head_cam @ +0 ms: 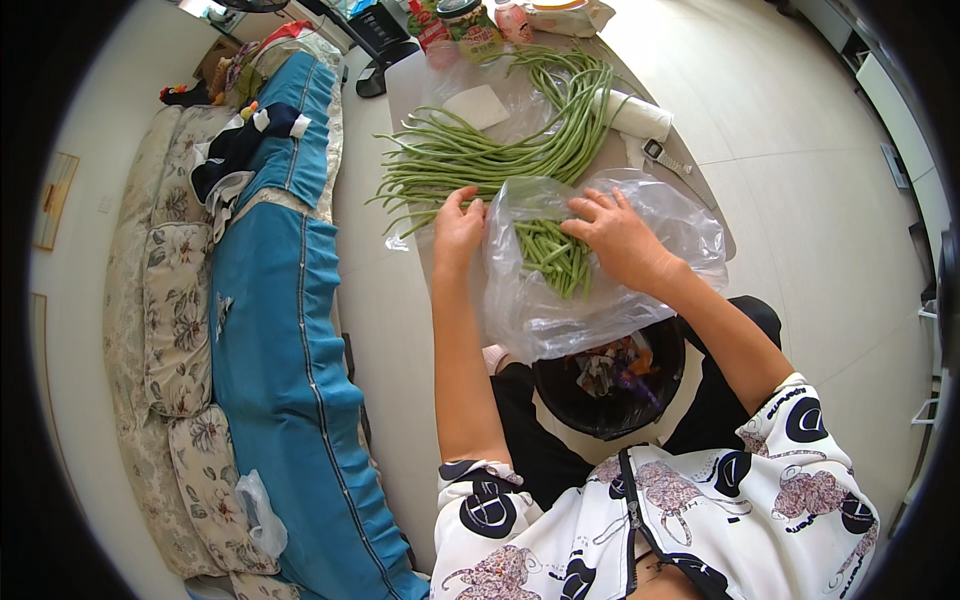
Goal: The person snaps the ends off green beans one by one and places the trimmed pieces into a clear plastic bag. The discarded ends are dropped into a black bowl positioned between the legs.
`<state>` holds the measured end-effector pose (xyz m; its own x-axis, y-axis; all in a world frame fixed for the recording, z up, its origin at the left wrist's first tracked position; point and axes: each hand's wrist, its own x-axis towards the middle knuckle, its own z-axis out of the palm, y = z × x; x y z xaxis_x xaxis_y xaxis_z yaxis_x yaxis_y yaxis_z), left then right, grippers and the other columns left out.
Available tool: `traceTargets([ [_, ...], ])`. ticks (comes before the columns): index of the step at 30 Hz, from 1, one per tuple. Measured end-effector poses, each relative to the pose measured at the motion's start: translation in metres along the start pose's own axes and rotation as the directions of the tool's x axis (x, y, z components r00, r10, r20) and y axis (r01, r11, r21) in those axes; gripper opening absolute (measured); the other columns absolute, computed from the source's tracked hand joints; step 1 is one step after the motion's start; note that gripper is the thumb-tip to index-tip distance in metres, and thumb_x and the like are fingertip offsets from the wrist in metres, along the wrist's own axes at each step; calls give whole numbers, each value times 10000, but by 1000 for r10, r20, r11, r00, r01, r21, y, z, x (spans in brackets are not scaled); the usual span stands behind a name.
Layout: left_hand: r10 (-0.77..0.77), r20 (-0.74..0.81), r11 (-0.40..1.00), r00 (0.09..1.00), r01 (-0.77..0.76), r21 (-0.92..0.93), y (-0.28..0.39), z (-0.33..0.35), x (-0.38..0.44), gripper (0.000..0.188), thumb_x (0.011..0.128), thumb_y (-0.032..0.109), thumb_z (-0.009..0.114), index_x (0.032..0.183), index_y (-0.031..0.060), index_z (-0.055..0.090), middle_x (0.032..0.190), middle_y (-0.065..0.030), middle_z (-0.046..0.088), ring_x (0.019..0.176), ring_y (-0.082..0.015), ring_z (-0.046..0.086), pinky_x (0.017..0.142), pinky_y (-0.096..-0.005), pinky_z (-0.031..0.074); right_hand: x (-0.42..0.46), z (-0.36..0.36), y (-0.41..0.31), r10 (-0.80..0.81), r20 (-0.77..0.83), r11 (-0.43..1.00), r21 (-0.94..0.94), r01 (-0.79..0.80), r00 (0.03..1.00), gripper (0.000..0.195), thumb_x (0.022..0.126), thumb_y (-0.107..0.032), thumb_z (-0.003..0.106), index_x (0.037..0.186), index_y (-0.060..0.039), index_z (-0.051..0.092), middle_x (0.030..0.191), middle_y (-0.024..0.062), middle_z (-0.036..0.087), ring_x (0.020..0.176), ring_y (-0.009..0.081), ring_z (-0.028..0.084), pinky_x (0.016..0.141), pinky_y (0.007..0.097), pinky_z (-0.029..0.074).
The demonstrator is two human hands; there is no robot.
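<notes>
Long green yardlong beans (517, 154) lie in a curved bundle across the table, partly on clear plastic. In front of them is a clear plastic bag (540, 322), with short cut bean pieces (555, 259) at its opening. My left hand (459, 221) is at the bag's left edge, beside the long beans, its thumb and fingers near each other; whether it pinches anything is unclear. Over the right side of the bean pieces is my right hand (619, 236), fingers spread and bent, fingertips at the bag's film and the pieces. Its exact hold cannot be told.
A black bin (611, 382) with refuse stands between my knees, below the table edge. On the table are a white paper roll (634, 114), a wristwatch (675, 165), a white paper sheet (477, 107) and a jar (471, 26) among packages. A sofa with a blue cover (274, 315) is at left.
</notes>
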<state>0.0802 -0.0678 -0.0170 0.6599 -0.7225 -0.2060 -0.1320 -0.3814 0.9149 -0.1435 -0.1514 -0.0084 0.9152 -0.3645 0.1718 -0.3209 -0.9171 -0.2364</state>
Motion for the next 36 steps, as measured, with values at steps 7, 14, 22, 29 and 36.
traceTargets([
  [7,72,140,960,987,-30,-278,-3,18,29,400,842,28,462,1224,-55,371,962,-172,629,861,-178,591,789,-261,450,3,4,2,-145,-37,985,92,148,989,304,756,-25,527,1048,-81,588,1187,109,485,1165,300,410,1008,518,280],
  [14,218,-48,976,975,-217,20,4,8,32,221,814,74,549,1018,-2,589,805,-90,662,698,-131,608,647,-239,468,12,3,-1,-72,-56,994,82,77,996,336,716,9,544,1038,-78,583,1186,128,480,1190,311,384,1004,536,274],
  [22,534,33,670,845,-447,592,23,23,54,111,730,104,639,827,86,688,745,-59,612,637,-180,595,617,-290,468,14,-1,-6,-53,-107,994,89,63,993,251,711,-39,552,958,-53,598,1122,137,509,1168,299,406,985,565,270],
  [29,594,172,374,786,-459,806,27,31,53,94,736,160,630,810,126,676,881,-52,563,879,-245,540,708,-368,466,6,0,-1,-6,-55,998,57,10,998,247,736,-43,535,976,-42,593,1118,133,517,1181,292,398,994,551,271],
  [36,783,79,319,617,-507,801,49,14,55,54,771,137,587,794,108,625,887,-46,580,836,-252,529,708,-368,445,4,-1,1,-19,-77,998,64,24,997,208,748,-45,523,943,-29,593,1122,145,518,1184,304,397,996,549,272],
])
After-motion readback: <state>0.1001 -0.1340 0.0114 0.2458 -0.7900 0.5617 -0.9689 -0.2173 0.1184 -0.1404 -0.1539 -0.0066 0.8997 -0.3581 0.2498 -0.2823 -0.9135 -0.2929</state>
